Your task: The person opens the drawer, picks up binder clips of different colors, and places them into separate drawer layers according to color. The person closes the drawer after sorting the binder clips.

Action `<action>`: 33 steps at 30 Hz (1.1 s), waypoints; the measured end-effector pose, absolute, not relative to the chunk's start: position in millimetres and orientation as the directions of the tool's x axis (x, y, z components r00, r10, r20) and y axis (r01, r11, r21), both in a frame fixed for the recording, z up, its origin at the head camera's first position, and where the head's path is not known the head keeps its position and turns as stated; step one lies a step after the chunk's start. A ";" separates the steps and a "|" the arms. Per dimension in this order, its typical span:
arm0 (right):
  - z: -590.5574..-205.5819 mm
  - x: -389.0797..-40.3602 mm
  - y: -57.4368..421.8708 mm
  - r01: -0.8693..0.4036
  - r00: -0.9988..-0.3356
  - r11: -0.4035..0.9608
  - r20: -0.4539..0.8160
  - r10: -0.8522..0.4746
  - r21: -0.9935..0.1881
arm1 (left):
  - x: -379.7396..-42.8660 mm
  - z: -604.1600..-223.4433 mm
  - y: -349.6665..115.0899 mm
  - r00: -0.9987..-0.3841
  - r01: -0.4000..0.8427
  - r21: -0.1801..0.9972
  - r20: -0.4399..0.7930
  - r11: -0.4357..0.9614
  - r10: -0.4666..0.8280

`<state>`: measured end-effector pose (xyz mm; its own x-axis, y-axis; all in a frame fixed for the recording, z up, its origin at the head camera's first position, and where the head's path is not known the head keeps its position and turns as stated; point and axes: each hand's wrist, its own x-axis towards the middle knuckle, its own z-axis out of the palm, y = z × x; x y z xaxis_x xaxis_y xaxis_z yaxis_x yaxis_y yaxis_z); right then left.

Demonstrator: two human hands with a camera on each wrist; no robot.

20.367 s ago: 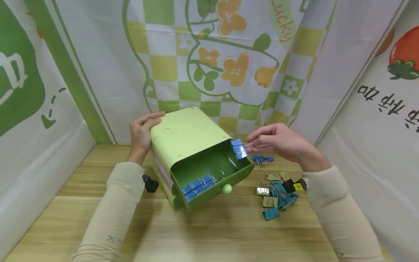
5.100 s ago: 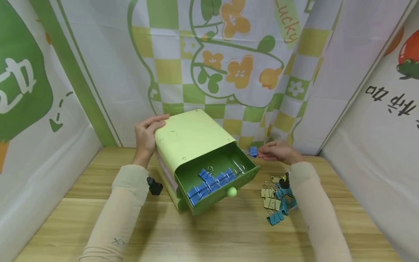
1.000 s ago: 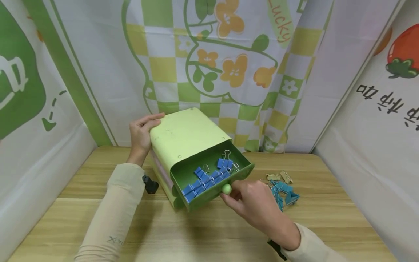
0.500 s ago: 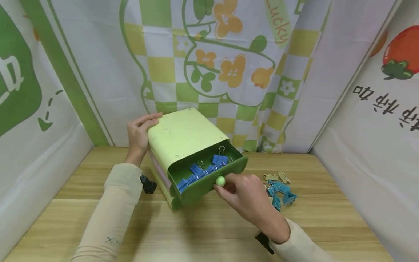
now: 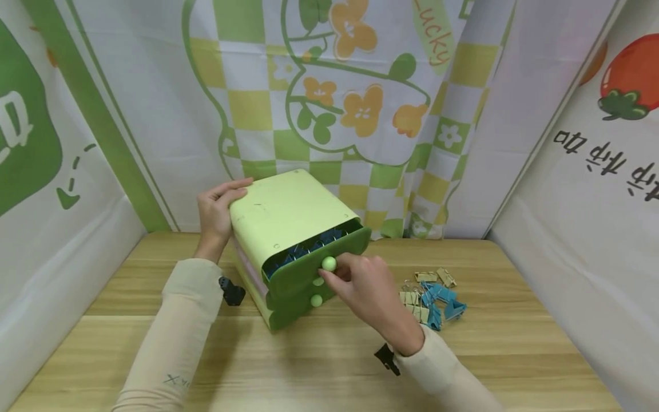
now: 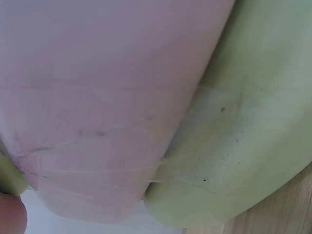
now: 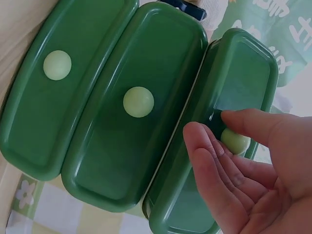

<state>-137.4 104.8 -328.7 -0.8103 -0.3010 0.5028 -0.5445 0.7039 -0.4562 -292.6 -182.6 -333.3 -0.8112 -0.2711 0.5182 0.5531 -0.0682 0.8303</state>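
In the head view a light green drawer cabinet (image 5: 293, 212) with dark green drawer fronts stands at an angle on the table. My left hand (image 5: 218, 214) grips its back left corner, thumb over the top edge. My right hand (image 5: 368, 289) holds the round pale knob (image 5: 328, 264) of the top drawer (image 5: 355, 241), which stands slightly out. Blue binder clips (image 5: 329, 236) show through the narrow gap above its front. In the right wrist view the thumb and fingers curve about the knob, and the middle drawer (image 7: 161, 63) and bottom drawer (image 7: 44, 107) are flush.
Right of the cabinet, teal binder clips (image 5: 437, 293) and yellowish binder clips (image 5: 425, 277) lie in a loose heap on the wooden table (image 5: 319, 372). A patterned curtain (image 5: 355, 126) hangs close behind the cabinet. The left wrist view shows its pink side (image 6: 92, 102).
My right hand has pushed the top drawer inward by its knob, so its clips are mostly covered. Earlier, this hand carried blue clips to that drawer. The left hand keeps its place on the cabinet.
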 end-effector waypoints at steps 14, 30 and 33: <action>-327.1 -156.6 92.4 -0.553 -0.803 0.695 0.517 -0.297 -0.459 | -291.0 -335.5 -180.8 -0.812 0.559 0.823 0.520 -0.098 -0.263; -348.9 -150.2 110.1 -0.498 -0.860 0.640 0.425 -0.282 -0.585 | -284.2 -328.0 -191.2 -0.848 0.472 0.867 0.496 0.160 -0.184; -350.5 -146.9 113.9 -0.462 -0.882 0.668 0.379 -0.279 -0.583 | -277.4 -324.7 -196.4 -0.804 0.483 0.815 0.558 0.320 -0.206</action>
<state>-146.9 113.9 -350.5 -0.8822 -0.2790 0.3793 -0.4620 0.6680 -0.5833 -277.4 -196.4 -324.7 -0.8039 -0.2063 0.5578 0.4834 0.3199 0.8149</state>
